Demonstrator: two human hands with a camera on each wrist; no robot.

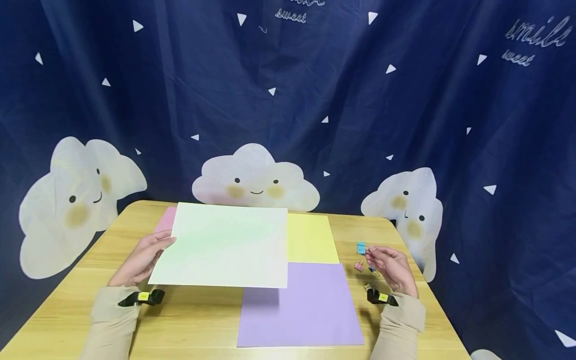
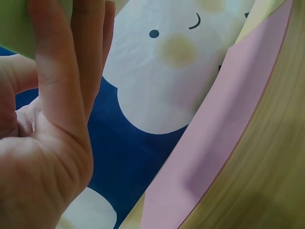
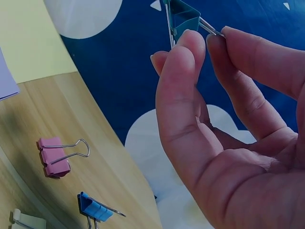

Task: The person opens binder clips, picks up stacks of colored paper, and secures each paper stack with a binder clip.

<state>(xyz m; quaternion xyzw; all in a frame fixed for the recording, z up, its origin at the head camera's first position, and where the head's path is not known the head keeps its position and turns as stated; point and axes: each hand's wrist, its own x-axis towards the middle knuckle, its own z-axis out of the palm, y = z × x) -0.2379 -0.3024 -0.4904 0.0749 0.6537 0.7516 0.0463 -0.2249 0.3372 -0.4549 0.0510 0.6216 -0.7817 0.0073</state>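
My left hand (image 1: 143,257) grips a pale green sheet of paper (image 1: 225,245) by its left edge, thumb on top, and holds it above the table. In the left wrist view only a green corner of that sheet (image 2: 14,28) shows beside the fingers. Off to the right, my right hand (image 1: 393,267) pinches a teal binder clip (image 3: 185,18) by its wire handles, raised over the table. Below that hand lie a pink binder clip (image 3: 59,156), a blue binder clip (image 3: 93,208) and a pale yellow binder clip (image 3: 29,220), partly cut off by the frame.
A purple sheet (image 1: 301,315) lies at the front middle of the wooden table (image 1: 193,320). Behind it is a yellow sheet (image 1: 312,237), and a pink sheet (image 1: 164,220) lies at the back left, both partly covered by the green one. A dark blue curtain (image 1: 297,120) hangs behind.
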